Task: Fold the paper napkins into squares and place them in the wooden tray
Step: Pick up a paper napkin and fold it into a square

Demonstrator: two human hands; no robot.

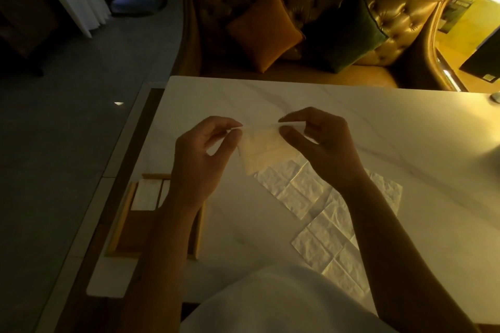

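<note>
Left hand: the left hand [201, 149] was raised above the table, thumb and forefinger pinched on the upper left corner of a napkin, the other fingers curled loosely.
Right hand: the right hand [322, 140] mirrored it, thumb and forefinger nipped on the upper right corner, so the top edge was drawn taut between the two hands.
Held napkin: the held napkin [261, 147] hung down from that edge, part-folded and lifted clear of the sheets below; holding it by both corners probably let the person line the edges up before creasing.
Step in hand: most likely mid-fold, the piece not yet a finished square.
Unfolded napkins: the unfolded napkins [319, 213] lay flat and open on the table just under and nearer than the hands, within easy reach of the right arm.
Wooden tray: the wooden tray [121, 220] sat at the table's left edge beneath the left forearm, close enough for a short drop-off.
Folded napkin: a folded napkin [146, 196] already lay in the tray's far end.
Table: the marble table [351, 116] was otherwise bare around the work.
Beyond: a tufted sofa [392, 19] with cushions stood behind the table, dimly lit.
</note>
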